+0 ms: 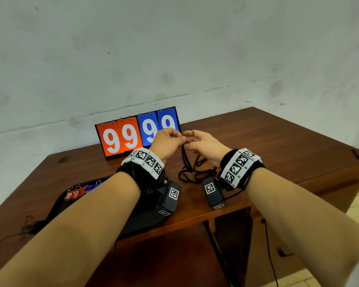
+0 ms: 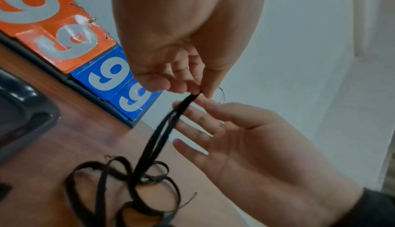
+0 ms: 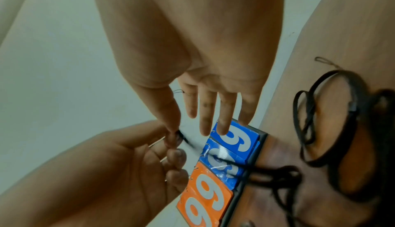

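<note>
A long black flat band (image 1: 184, 156) hangs from my hands down to a loose tangle of loops (image 1: 192, 172) on the wooden table (image 1: 278, 146). My left hand (image 1: 179, 137) pinches the band's upper end between thumb and fingertips; the left wrist view shows that pinch on the band (image 2: 166, 129). My right hand (image 1: 190, 139) is right beside it, fingers straight and spread, with its thumb tip touching the band (image 3: 183, 137) at the pinch. A thin frayed thread (image 2: 222, 95) sticks out by the fingertips. The loops (image 3: 333, 112) lie below both hands.
A flip scoreboard (image 1: 120, 137) with orange 99 and blue 99 stands behind my hands, against the white wall. A black tray (image 1: 58, 201) holding small red and blue clips (image 1: 75, 193) sits at the near left under my forearm. A cable (image 1: 267, 245) hangs off the table's front.
</note>
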`<state>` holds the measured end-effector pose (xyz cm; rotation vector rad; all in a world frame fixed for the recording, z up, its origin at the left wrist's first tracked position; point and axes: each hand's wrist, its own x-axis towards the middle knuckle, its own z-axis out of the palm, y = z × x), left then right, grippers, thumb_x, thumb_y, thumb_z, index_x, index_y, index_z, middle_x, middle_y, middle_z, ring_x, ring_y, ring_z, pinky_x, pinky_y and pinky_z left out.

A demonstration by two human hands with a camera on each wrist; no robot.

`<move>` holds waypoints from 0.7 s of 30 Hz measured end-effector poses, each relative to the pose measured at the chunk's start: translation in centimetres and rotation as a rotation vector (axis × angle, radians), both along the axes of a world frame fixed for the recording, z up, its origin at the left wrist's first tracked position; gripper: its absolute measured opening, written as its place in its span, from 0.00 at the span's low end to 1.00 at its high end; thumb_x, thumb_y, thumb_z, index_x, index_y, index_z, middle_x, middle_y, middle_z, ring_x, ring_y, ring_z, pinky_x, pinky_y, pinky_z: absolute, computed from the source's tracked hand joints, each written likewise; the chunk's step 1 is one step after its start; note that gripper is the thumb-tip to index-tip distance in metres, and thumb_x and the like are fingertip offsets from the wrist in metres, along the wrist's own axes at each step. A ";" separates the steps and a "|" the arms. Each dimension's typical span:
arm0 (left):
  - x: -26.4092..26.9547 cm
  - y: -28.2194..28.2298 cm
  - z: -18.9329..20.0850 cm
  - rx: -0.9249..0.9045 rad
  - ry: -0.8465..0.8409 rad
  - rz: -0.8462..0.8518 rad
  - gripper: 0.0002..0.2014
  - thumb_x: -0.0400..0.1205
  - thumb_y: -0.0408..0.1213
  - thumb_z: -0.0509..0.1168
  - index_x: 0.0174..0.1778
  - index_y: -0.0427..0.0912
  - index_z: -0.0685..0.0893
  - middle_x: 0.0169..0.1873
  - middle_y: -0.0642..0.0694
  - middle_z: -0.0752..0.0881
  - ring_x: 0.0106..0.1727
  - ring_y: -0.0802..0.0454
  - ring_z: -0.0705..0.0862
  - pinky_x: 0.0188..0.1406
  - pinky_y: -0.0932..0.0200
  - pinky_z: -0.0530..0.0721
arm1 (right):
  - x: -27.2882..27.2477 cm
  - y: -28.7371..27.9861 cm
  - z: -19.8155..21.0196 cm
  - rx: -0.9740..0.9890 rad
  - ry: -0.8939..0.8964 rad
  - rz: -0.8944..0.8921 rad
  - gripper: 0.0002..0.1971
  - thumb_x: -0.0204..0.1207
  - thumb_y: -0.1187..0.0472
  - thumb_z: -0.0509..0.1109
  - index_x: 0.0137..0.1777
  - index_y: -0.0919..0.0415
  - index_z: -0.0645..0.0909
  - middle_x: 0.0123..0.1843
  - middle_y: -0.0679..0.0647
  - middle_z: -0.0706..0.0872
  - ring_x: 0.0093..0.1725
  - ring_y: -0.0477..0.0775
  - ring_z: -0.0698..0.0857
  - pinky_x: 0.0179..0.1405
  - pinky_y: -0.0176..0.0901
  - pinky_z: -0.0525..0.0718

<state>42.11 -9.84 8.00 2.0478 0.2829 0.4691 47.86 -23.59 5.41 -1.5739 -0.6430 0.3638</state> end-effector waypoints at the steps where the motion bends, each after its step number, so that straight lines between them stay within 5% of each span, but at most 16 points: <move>1: -0.4 0.0 0.6 -0.037 0.000 0.009 0.04 0.80 0.35 0.71 0.43 0.40 0.82 0.30 0.48 0.83 0.25 0.57 0.78 0.22 0.64 0.73 | -0.4 0.4 0.4 0.025 -0.001 0.016 0.23 0.78 0.69 0.71 0.73 0.59 0.75 0.60 0.56 0.89 0.55 0.49 0.87 0.54 0.36 0.81; 3: -1.3 0.1 1.6 -0.080 0.004 0.023 0.03 0.81 0.34 0.68 0.46 0.38 0.82 0.30 0.46 0.85 0.23 0.56 0.80 0.20 0.63 0.74 | -1.1 1.0 1.0 0.078 -0.008 0.041 0.21 0.78 0.67 0.71 0.72 0.60 0.77 0.55 0.60 0.91 0.53 0.54 0.90 0.61 0.45 0.84; 6: -2.9 0.9 2.8 -0.150 0.000 0.030 0.02 0.79 0.32 0.67 0.45 0.38 0.81 0.32 0.41 0.87 0.24 0.51 0.83 0.19 0.62 0.74 | -2.4 2.0 1.9 0.140 -0.014 0.087 0.15 0.80 0.66 0.70 0.65 0.66 0.80 0.47 0.66 0.89 0.43 0.61 0.87 0.51 0.52 0.86; 13: -6.8 3.2 5.1 -0.235 -0.044 0.061 0.01 0.78 0.32 0.66 0.43 0.41 0.81 0.33 0.44 0.89 0.26 0.52 0.82 0.26 0.60 0.77 | -5.5 3.1 4.3 0.007 -0.122 0.046 0.09 0.81 0.62 0.69 0.58 0.63 0.84 0.34 0.53 0.85 0.24 0.46 0.77 0.21 0.35 0.73; 21: -11.5 5.3 6.2 -0.156 -0.031 0.016 0.04 0.78 0.31 0.71 0.48 0.38 0.87 0.36 0.45 0.88 0.28 0.54 0.83 0.26 0.61 0.79 | -9.4 4.7 6.6 -0.055 -0.193 0.013 0.08 0.81 0.59 0.70 0.51 0.63 0.86 0.32 0.54 0.85 0.21 0.46 0.71 0.16 0.32 0.67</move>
